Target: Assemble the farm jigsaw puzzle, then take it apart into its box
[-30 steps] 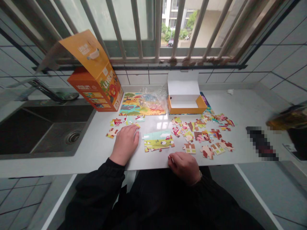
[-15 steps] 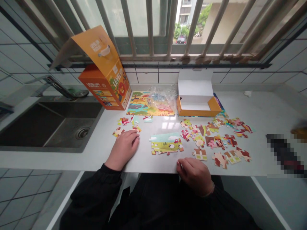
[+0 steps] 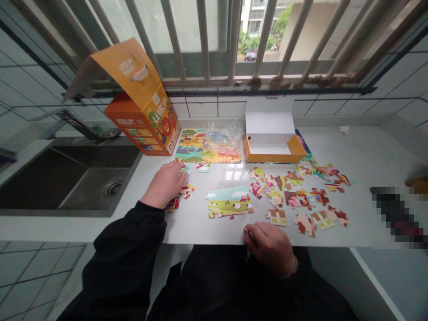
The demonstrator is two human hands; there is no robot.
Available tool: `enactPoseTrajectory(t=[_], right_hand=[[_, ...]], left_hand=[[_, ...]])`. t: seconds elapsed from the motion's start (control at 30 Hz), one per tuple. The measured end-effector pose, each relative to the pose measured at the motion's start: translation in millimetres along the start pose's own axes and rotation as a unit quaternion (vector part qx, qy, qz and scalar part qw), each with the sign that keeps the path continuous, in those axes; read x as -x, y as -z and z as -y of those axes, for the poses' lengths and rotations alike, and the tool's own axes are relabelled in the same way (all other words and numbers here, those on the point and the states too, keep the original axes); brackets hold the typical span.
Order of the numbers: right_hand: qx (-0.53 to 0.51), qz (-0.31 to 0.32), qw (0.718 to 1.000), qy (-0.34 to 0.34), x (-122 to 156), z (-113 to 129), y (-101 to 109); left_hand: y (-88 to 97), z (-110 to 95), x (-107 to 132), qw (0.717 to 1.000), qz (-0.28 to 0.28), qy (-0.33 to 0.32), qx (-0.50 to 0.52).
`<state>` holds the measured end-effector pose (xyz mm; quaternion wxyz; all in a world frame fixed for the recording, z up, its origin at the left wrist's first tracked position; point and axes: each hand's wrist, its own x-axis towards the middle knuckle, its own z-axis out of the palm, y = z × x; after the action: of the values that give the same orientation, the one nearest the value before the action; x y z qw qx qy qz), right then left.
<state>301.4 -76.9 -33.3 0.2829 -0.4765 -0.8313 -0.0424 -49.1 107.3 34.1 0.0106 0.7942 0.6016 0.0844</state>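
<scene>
On the white stone countertop (image 3: 351,147) I see a half-joined green farm puzzle patch (image 3: 229,203). At its nine o'clock the left hand (image 3: 163,185) lies fingers flat on small loose cardboard pieces (image 3: 186,191); at five o'clock the right hand (image 3: 270,245) rests curled closed, visibly empty.

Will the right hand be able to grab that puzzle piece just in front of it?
Probably yes. The right hand rests at the edge of the counter, and the loose piece lies just beyond it on the bare surface, with nothing between them.
</scene>
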Motion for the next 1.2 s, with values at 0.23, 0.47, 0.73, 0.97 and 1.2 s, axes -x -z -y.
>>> enactPoseTrajectory(t=[0.23, 0.47, 0.73, 0.97, 1.2], right_hand=[[0.002, -0.001, 1.000, -0.001, -1, 0, 0], [-0.007, 0.006, 1.000, -0.001, -1, 0, 1], [-0.002, 0.011, 1.000, -0.001, 0, -1, 1], [-0.003, 0.013, 1.000, -0.002, 0, -1, 0], [-0.001, 0.007, 1.000, 0.001, -2, -1, 2]], left_hand=[[0.0, 9, -27, 0.997, 0.069, 0.017, -0.019], [-7.6, 32, -43, 0.997, 0.078, 0.020, 0.015], [9.6, 25, -32, 0.987, 0.020, 0.079, 0.138], [10.9, -37, 26, 0.859, 0.118, 0.175, 0.467], [-23.5, -55, 53, 0.847, 0.129, 0.207, 0.473]])
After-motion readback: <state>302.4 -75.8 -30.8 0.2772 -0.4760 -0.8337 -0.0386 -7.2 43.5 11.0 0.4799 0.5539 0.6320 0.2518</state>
